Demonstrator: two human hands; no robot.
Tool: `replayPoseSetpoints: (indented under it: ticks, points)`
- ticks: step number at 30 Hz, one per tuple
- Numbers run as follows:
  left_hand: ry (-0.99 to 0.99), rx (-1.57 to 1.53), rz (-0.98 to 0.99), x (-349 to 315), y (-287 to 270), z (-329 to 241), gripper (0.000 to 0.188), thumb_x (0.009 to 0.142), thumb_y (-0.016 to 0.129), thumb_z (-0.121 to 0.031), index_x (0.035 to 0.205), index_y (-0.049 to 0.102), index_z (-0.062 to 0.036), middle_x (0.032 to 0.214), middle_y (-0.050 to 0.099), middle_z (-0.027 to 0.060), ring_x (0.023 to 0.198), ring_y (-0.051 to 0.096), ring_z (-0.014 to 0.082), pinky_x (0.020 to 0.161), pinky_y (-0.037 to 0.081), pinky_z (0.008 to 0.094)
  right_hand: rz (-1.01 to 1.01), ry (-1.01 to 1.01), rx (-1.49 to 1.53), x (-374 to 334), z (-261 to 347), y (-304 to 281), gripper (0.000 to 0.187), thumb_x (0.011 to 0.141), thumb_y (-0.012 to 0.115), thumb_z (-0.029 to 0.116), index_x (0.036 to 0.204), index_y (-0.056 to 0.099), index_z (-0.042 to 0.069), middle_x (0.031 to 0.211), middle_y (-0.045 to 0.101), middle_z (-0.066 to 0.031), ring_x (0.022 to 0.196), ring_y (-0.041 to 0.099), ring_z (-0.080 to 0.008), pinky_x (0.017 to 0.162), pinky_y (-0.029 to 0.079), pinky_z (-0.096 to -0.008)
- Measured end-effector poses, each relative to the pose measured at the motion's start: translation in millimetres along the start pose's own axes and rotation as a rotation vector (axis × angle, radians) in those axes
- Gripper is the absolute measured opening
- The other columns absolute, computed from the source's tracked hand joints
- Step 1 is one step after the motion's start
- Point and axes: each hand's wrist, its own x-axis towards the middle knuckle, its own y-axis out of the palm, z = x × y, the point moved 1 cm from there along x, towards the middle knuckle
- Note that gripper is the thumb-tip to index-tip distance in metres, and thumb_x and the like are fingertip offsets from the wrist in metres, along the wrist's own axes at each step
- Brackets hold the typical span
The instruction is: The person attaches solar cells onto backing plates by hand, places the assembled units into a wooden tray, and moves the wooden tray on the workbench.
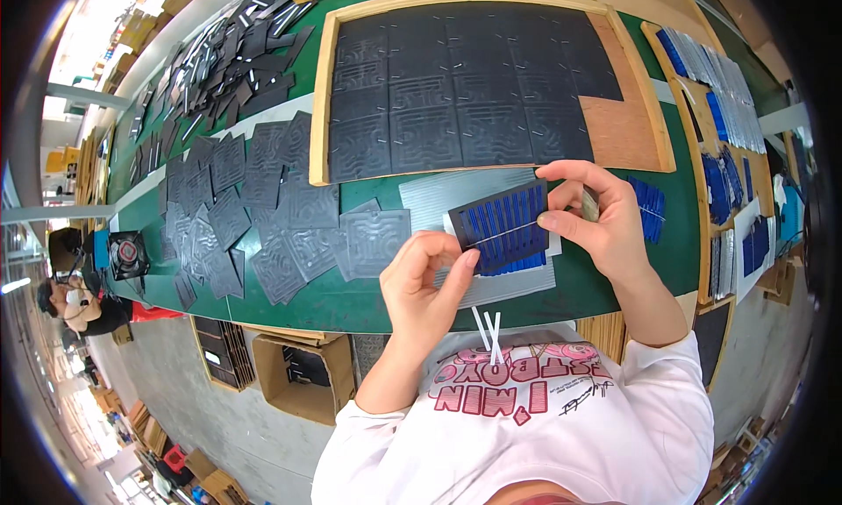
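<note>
Between my two hands a small solar panel, dark with blue cell strips (510,227), is held up tilted above the table. My left hand (425,281) pinches its lower left corner between thumb and fingers. At its right edge my right hand (605,229) grips with thumb and fingertips. A greyish-green object (590,204) shows by the curled fingers of that hand; its kind I cannot make out. Under the panel lie a ribbed grey sheet (432,195) and more blue cells (524,265), partly covered. Other blue cells (649,209) rest right of my right hand.
Beyond my hands a wooden-framed tray (322,102) holds rows of black squares. Loose black squares (294,246) and a pile of black strips (232,62) cover the left of the green table (338,310). Stacked blue cells (715,75) fill a rack at right. A person (83,303) is at far left.
</note>
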Motion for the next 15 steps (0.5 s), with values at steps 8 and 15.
replayPoseSetpoints:
  ticks: [8,15]
  points:
    - [-0.125,-0.17,0.099,2,-3,2,0.006,0.09,0.066,0.005,0.092,0.061,0.003,0.082,0.061,0.0015,0.069,0.056,0.0037,0.06,0.043,0.0179,0.015,0.034,-0.056,0,-5,0,0.042,0.079,0.078,-0.001,0.119,0.066,0.005,0.083,0.068,0.0009,0.069,0.055,-0.0007,0.06,0.041,-0.0162]
    - [-0.341,-0.554,0.085,3,-2,5,0.004,0.095,0.062,0.001,0.097,0.065,0.0015,0.081,0.067,0.0024,0.068,0.062,0.0063,0.062,0.051,0.021,0.208,0.015,0.338,3,-4,0,0.09,0.068,0.086,0.0,0.147,0.041,0.003,0.134,0.059,-0.0157,0.114,0.059,-0.0157,0.076,0.05,-0.0184]
